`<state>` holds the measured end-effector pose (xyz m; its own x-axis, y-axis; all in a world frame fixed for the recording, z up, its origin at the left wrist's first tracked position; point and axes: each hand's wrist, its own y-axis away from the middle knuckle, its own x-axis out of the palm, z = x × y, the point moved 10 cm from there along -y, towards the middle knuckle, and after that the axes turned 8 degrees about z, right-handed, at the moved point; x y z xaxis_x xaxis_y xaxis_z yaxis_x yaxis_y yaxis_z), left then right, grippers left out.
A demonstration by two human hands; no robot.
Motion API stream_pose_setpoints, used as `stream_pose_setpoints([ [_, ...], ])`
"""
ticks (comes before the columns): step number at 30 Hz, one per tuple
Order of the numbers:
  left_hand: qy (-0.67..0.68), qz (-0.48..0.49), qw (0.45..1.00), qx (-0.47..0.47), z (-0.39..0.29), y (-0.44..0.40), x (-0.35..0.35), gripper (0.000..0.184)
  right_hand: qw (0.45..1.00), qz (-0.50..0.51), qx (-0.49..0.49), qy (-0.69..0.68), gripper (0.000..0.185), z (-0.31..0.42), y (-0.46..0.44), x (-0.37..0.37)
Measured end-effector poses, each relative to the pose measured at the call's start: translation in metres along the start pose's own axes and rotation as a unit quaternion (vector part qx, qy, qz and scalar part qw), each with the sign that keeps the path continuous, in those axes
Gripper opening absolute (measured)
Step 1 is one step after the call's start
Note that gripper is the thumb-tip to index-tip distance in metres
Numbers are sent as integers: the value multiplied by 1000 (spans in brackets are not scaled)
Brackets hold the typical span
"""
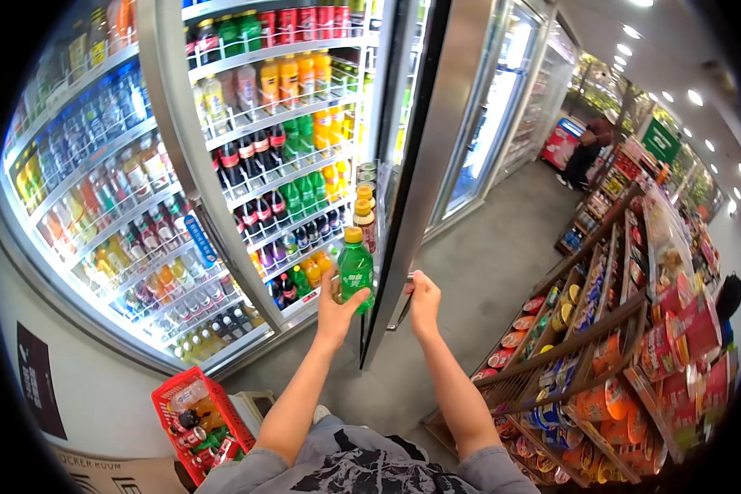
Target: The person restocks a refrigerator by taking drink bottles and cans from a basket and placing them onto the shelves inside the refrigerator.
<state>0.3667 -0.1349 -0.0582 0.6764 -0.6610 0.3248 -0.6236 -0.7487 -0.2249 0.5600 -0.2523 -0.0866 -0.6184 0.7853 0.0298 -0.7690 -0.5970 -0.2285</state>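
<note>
My left hand [338,311] is wrapped round a green plastic bottle [356,267] with a yellow cap, held upright in front of the open fridge. My right hand [424,298] is closed on the metal door handle [401,309] of the glass fridge door [391,206], which stands swung open edge-on to me. Behind the bottle, a couple of yellow-capped bottles [364,216] show near the door's inner side. Fridge shelves [284,111] carry rows of cola, green and orange bottles, with cans at the top.
A red basket [163,397] full of bottles and cans stands at lower left. To the left, another glass-doored fridge [107,156] holds drinks. Snack racks [584,346] with packets and cups line the right side. A person [591,148] stands far down the grey-floored aisle [477,247].
</note>
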Motion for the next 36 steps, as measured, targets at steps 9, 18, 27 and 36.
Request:
stream_pose_setpoints([
  [9,30,68,997,-32,24,-18,84,76,917,-300,-193,179,17,105,39,-130],
  [18,48,102,993,-39,36,-72,84,67,989,126,-69,-19,44,49,-38,6],
  [27,-30,62,998,-10,-5,-210,-66,66,948,271,-64,-157,48,16,-172,192],
  [36,-361,-22,908,211,-175,-348,-168,58,914,306,-176,-199,46,114,-295,361],
])
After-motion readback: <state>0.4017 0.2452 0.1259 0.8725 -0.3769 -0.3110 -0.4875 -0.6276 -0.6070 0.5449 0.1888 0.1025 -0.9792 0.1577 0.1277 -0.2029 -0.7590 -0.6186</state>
